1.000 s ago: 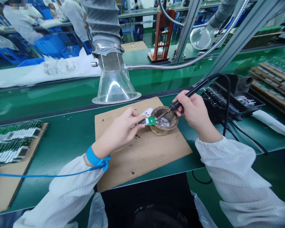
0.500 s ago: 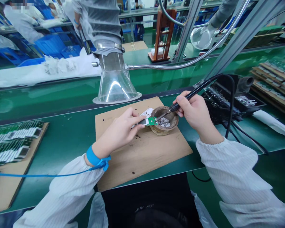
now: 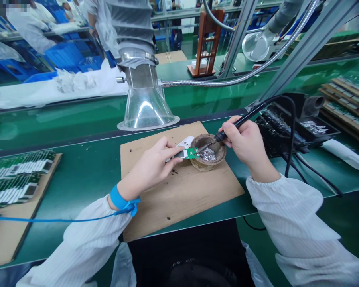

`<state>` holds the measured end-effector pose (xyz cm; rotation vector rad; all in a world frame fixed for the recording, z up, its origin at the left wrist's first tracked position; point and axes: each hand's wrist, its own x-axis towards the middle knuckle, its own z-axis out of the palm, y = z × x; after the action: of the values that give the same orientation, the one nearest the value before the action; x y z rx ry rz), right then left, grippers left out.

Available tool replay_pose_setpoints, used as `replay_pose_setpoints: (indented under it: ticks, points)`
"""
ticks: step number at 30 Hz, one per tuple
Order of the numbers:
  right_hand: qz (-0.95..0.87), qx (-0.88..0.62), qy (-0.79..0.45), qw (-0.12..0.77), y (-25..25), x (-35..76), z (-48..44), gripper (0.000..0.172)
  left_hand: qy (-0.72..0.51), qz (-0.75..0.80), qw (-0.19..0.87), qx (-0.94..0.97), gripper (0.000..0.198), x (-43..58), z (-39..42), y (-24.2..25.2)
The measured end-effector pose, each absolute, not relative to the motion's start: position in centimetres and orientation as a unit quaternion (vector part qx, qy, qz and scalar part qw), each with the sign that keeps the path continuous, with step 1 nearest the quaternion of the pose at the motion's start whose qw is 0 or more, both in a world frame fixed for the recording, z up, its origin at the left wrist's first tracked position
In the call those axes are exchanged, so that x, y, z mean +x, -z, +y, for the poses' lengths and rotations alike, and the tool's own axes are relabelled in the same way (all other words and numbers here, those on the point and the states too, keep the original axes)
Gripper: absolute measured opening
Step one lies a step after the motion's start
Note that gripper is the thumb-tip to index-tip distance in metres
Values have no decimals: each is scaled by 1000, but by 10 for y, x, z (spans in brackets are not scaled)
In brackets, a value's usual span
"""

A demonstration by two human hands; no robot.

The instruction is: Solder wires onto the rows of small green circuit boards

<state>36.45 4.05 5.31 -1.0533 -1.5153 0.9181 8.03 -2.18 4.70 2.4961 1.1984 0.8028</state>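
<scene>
My left hand (image 3: 151, 169) pinches a small green circuit board (image 3: 192, 153) with a metal connector at its near end, and a white plastic piece (image 3: 185, 141) shows just past my fingertips. My right hand (image 3: 242, 145) grips a black soldering iron (image 3: 245, 120) like a pen. Its thin tip reaches the right end of the board. Both hands hover over a brown round dish (image 3: 204, 166) holding silvery solder dross, on a cardboard sheet (image 3: 179, 201). A blue wrist strap (image 3: 119, 198) circles my left wrist.
Stacked green boards lie on cardboard (image 3: 26, 227) at left, with racked boards (image 3: 347, 105) at right. A black tray (image 3: 283, 133) holds solder scraps. A clear fume hood (image 3: 146, 109) stands behind the cardboard. Cables run on the green bench; co-workers stand far back.
The whole view has drifted slightly up and to the right. Both hands keep the same hold, and the iron tip stays at the board.
</scene>
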Motion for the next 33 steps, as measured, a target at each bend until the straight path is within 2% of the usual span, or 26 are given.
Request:
replay_pose_setpoints:
  ticks: [16,20,22,24,27,33]
  points:
    - [-679,-438,-293,511,-62,364,36,54,-291,408,144,853,33,80,-23,-42]
    - [-677,-421,-321,511,-59,365,38,54,-288,407,138,856,32,79,-22,-41]
    - [-643,-403,-358,544,-58,365,39,51,-285,408,137,856,32,80,-22,-41]
    - [-578,-384,-378,613,-59,367,40,46,-285,411,138,855,32,81,-21,-40]
    - [-493,-357,-353,711,-62,375,40,40,-294,416,145,848,33,83,-21,-39]
    - [-492,-363,-291,736,-58,408,18,37,-371,451,170,794,27,68,-33,-39]
